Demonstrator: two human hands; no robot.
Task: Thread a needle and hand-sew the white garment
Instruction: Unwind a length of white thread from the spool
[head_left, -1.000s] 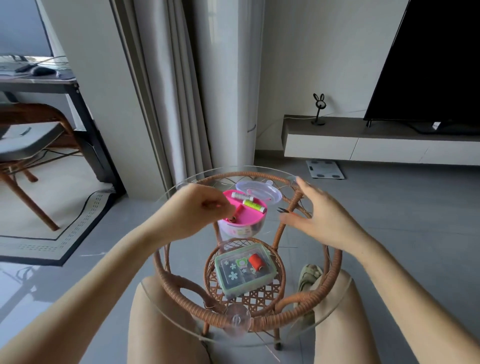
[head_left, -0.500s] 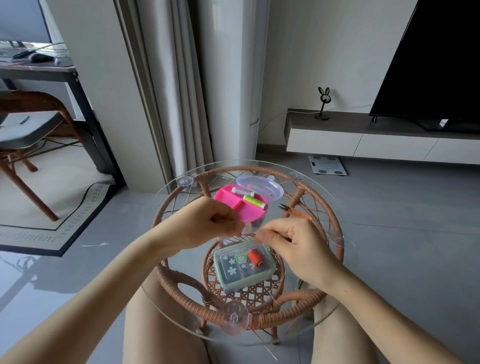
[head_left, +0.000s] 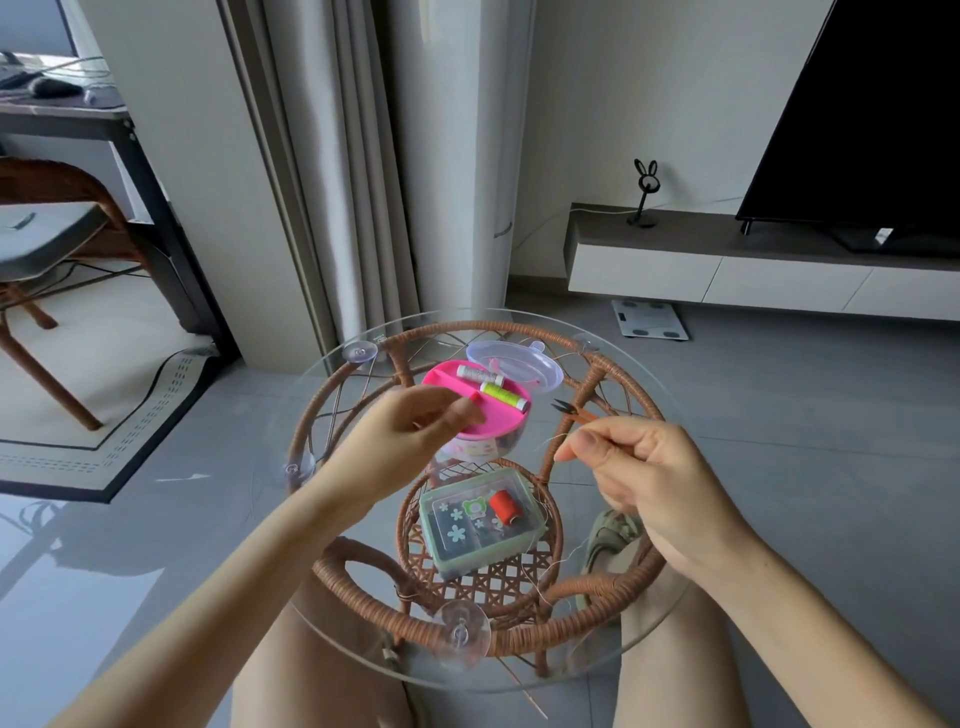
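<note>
Item: thread (head_left: 550, 442). A pale, very fine strand, pinched between thumb and forefinger of the right hand (head_left: 649, 478), which is raised above the right side of the table. A short length arcs out to the left of the fingertips, and more of it trails down past the table's lower shelf.

Left hand (head_left: 395, 447): raised above the table's left centre, with the thumb pressed against curled fingertips. Whether anything lies between them is too small to tell.

Pink sewing case (head_left: 483, 423): stands on the round glass top (head_left: 270, 499), just behind the left fingertips. Its clear lid (head_left: 519, 364) is hinged open to the rear. In its tray lie a grey spool (head_left: 475, 372) and a yellow-green spool (head_left: 504, 395), side by side.

Snips (head_left: 574, 409): orange-handled, on the glass just right of the case.

Rattan frame (head_left: 498, 330): carries the glass top on clear suction cups (head_left: 358, 352).

Green-rimmed box (head_left: 467, 545): sits on the woven lower shelf, seen through the glass. It holds a red-orange spool (head_left: 504, 508) and flower-shaped pieces.

Surroundings: grey tiled floor, curtain (head_left: 353, 182), television (head_left: 872, 119) on a low bench (head_left: 727, 270), a rabbit-eared ornament (head_left: 645, 192), a bathroom scale (head_left: 649, 319), and a chair (head_left: 47, 234) by a desk on the left.
</note>
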